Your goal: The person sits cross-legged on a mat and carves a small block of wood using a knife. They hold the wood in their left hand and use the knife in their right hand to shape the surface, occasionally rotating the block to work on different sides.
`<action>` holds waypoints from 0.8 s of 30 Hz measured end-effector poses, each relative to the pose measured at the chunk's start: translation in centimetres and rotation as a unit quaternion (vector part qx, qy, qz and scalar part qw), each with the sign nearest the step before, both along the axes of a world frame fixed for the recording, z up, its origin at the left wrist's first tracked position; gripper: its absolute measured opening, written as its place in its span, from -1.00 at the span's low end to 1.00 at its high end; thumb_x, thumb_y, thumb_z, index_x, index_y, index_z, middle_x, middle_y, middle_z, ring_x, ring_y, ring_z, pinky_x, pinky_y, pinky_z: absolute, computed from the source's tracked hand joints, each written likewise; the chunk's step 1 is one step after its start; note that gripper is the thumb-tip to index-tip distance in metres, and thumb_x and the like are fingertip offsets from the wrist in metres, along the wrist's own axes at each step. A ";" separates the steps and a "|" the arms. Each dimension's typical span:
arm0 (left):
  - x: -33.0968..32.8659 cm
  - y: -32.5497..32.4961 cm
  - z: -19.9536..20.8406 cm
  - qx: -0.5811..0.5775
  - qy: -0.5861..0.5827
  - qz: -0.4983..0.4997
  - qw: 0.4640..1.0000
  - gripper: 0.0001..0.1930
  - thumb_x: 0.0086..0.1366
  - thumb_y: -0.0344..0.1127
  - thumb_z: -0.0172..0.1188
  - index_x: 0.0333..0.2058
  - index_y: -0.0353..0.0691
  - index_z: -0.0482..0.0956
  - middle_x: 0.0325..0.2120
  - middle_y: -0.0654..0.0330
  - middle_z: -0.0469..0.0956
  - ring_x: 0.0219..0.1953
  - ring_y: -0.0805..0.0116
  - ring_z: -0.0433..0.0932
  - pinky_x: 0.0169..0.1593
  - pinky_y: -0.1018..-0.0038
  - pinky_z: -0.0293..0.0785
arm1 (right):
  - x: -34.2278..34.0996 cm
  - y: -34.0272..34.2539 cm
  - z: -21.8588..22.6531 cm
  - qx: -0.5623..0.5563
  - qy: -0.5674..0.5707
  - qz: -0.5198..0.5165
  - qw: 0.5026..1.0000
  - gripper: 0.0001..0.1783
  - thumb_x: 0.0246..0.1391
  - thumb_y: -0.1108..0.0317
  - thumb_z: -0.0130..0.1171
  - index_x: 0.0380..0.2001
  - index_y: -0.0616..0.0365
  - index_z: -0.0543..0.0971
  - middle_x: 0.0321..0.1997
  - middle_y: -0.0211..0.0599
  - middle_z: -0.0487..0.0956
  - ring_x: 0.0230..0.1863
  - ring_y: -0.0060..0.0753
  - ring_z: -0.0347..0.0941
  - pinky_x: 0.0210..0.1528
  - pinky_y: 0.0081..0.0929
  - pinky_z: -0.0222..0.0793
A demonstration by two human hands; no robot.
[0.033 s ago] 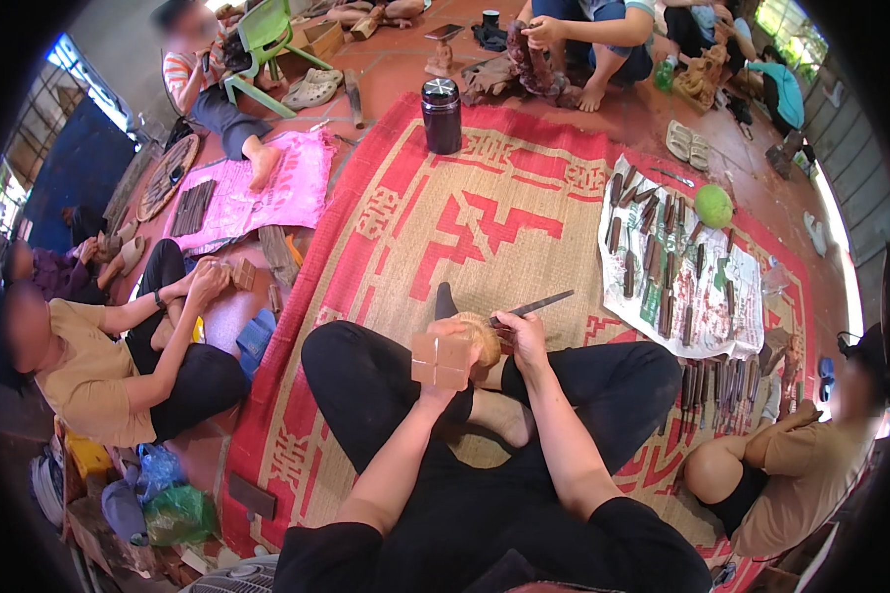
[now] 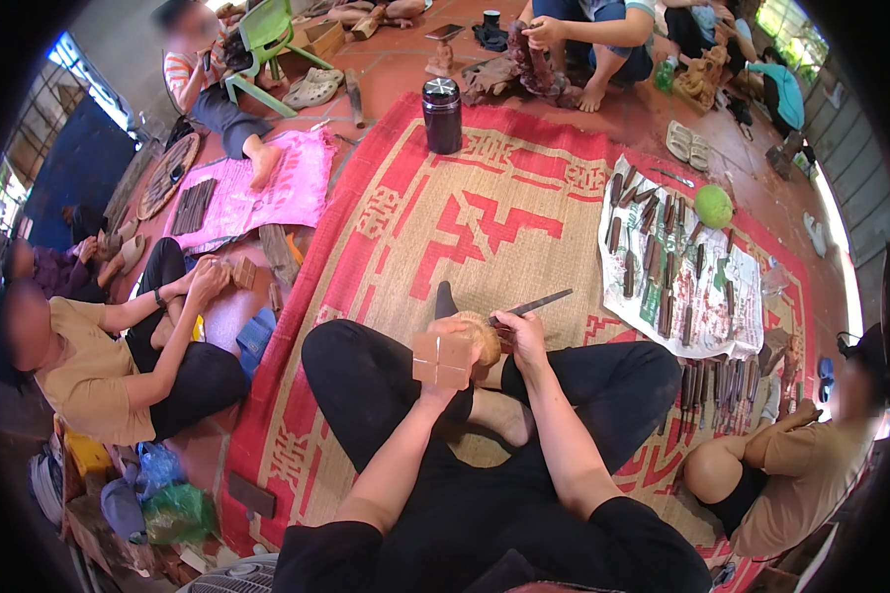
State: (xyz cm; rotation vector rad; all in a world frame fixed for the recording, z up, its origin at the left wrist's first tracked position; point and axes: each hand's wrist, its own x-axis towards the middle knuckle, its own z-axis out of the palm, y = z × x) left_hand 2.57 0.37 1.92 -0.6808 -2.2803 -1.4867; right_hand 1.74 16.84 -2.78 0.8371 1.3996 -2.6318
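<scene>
Between my crossed legs, my left hand (image 2: pixel 449 327) grips a light wood carving (image 2: pixel 482 339). Its square, flat base (image 2: pixel 441 362), marked with a pale cross, faces me and hides much of the palm. My right hand (image 2: pixel 529 341) is closed round a slim dark carving tool (image 2: pixel 536 303), held at the carving's right side. One end of the tool sticks out up and to the right. The other end is lost against the carving, so I cannot tell whether it touches.
A red and tan mat (image 2: pixel 524 267) lies under me. At right, a white sheet (image 2: pixel 618 301) bears several dark-handled tools, a green round fruit (image 2: pixel 713 206) beside them. More tools (image 2: pixel 722 385) lie nearer. A dark flask (image 2: pixel 442 124) stands ahead. People sit at left, right and far.
</scene>
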 end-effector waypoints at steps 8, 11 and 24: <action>0.0 0.9 -0.3 -0.071 0.039 0.014 0.997 -0.72 -0.02 -0.37 0.29 -0.31 -0.25 0.46 -0.28 0.12 0.42 -0.19 0.19 0.42 -0.15 0.35 0.37 | -0.1 -0.1 -0.2 -0.001 0.012 -0.013 1.000 -0.91 -0.10 0.45 0.20 -0.51 0.10 0.47 -0.49 -0.33 0.57 -0.53 -0.52 0.48 -0.45 -0.58 0.40; -0.1 1.0 -0.4 -0.062 0.029 0.019 0.997 -0.73 -0.02 -0.38 0.29 -0.31 -0.25 0.47 -0.29 0.13 0.43 -0.20 0.20 0.43 -0.16 0.35 0.37 | -0.1 -0.1 -0.6 0.011 0.020 -0.022 0.999 -0.91 -0.10 0.47 0.19 -0.50 0.10 0.47 -0.50 -0.35 0.56 -0.55 -0.53 0.47 -0.46 -0.58 0.40; -0.3 -0.2 -1.0 -0.017 -0.008 0.013 1.000 -0.65 0.00 -0.41 0.29 -0.22 -0.30 0.40 -0.26 0.10 0.40 -0.17 0.19 0.43 -0.09 0.37 0.36 | 0.0 -0.4 -0.6 0.018 0.046 -0.050 0.998 -0.93 -0.09 0.50 0.18 -0.48 0.13 0.50 -0.53 -0.37 0.54 -0.58 -0.59 0.42 -0.51 -0.64 0.35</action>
